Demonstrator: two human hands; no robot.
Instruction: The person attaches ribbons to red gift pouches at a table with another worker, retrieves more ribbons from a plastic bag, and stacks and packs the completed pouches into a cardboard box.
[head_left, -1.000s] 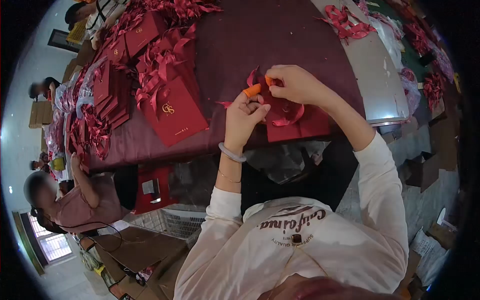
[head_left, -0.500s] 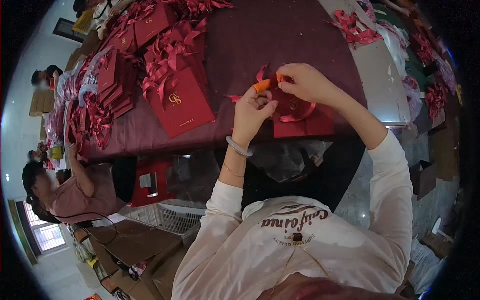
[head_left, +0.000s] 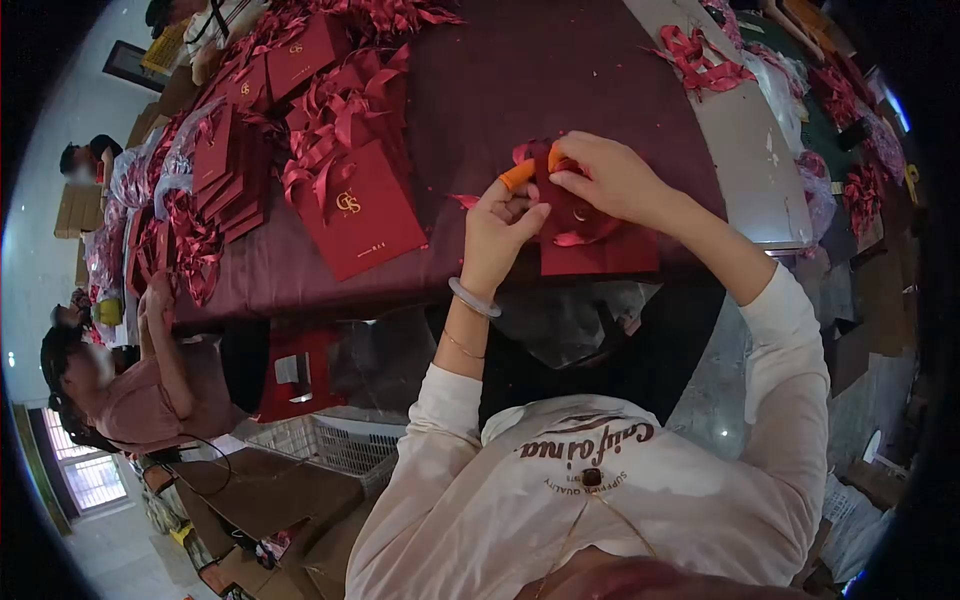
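One red ribbon (head_left: 543, 190) just rose betw. L hand (head_left: 492, 230) (curled, grip unclear) & R hand (head_left: 608, 178) (apparently pinching it), 11 o'clock on red bag (head_left: 600, 260), 5 o'clock edge of desk (head_left: 490, 80), so handling's prob. mid-step.

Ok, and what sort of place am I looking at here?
Probably a small packing or finishing workshop: red, gold-printed bags with ribbons are heaped on a cloth-covered table, cardboard boxes stand on the floor, and another person is at the table's edge.
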